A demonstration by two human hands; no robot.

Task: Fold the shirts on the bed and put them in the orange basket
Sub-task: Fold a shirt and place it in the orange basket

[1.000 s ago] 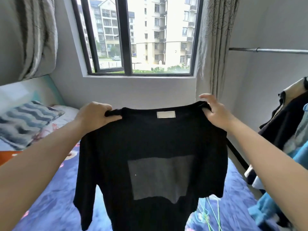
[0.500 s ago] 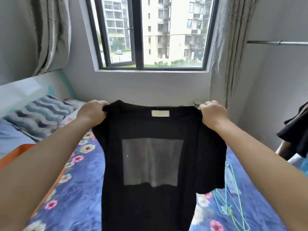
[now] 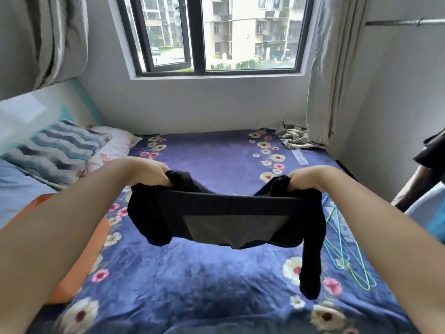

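Above the floral bedspread (image 3: 216, 285), the left hand (image 3: 147, 173) and right hand (image 3: 307, 177) each grip a bunched shoulder of the black T-shirt (image 3: 228, 220), stretched between them. One sleeve dangles low on the right; it may crumple underneath if the shirt is laid down unevenly.

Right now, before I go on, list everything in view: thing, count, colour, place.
shirt: one, black with grey panel, held above bed
bedspread: one, blue floral, on bed
pillows: two, striped blue and pale, left
orange item: one, left bed edge, partly hidden
hangers: several, green and blue, right on bed
curtains: two, grey, beside window
window: one, dark frame
left hand: grip on shirt
right hand: grip on shirt
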